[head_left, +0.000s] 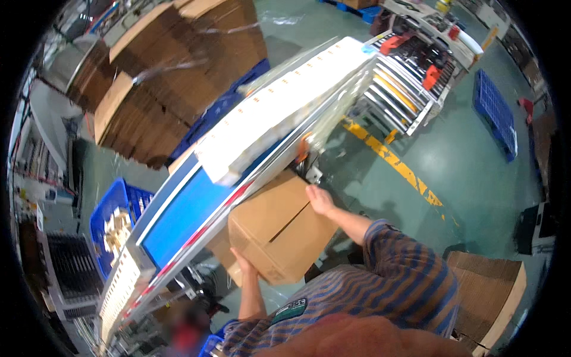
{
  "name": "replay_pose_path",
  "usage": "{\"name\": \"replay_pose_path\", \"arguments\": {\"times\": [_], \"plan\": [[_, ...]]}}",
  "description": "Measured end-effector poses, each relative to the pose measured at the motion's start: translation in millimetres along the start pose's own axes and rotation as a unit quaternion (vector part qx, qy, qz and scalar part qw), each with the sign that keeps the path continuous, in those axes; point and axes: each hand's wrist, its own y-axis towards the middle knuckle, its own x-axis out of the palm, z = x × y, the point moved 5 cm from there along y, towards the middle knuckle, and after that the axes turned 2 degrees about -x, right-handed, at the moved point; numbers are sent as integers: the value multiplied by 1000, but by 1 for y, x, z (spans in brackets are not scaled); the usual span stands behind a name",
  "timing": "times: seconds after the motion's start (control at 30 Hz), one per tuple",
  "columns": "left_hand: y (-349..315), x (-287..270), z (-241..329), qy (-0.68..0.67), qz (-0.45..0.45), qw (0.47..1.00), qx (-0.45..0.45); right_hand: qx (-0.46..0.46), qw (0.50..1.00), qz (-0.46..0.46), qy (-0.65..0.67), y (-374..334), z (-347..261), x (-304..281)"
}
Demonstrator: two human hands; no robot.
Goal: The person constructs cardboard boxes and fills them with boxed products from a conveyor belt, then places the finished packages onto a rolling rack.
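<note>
Between my two hands is a brown cardboard box [279,229], tilted, with a dark slit between its flaps facing up. My left hand [245,265] presses against its near left side, with the fingers partly hidden. My right hand [321,201] grips the far right edge, fingers over the corner. The box is right beside the conveyor's rail, in front of my body. On the blue conveyor belt [187,217] stands a long row of white boxes [279,110] with small orange marks, packed close together.
Tall stacks of flattened cardboard [178,83] stand on a blue pallet beyond the conveyor. A blue crate [122,196] holds pale pieces at the left. A roller conveyor [395,92] meets the belt's far end. Cardboard [485,291] lies at my right, and a blue pallet [495,113] farther off.
</note>
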Motion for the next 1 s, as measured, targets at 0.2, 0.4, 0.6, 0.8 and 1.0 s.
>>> {"name": "replay_pose_path", "arguments": {"times": [0.2, 0.4, 0.6, 0.8, 1.0], "plan": [[-48, 115, 5, 166, 29, 984, 60, 96, 984, -6, 151, -3, 84, -131], [-51, 329, -129, 196, -49, 977, -63, 243, 961, 87, 102, 3, 216, -327], [-35, 560, -234, 161, -161, 963, -143, 239, 946, 217, -6, 104, 286, -524], [23, 734, -306, -12, -207, 968, -144, 80, 959, 260, -85, 284, 280, -656], [68, 854, -278, 217, -91, 960, 155, 63, 973, 114, -189, 482, 310, -620]]}}
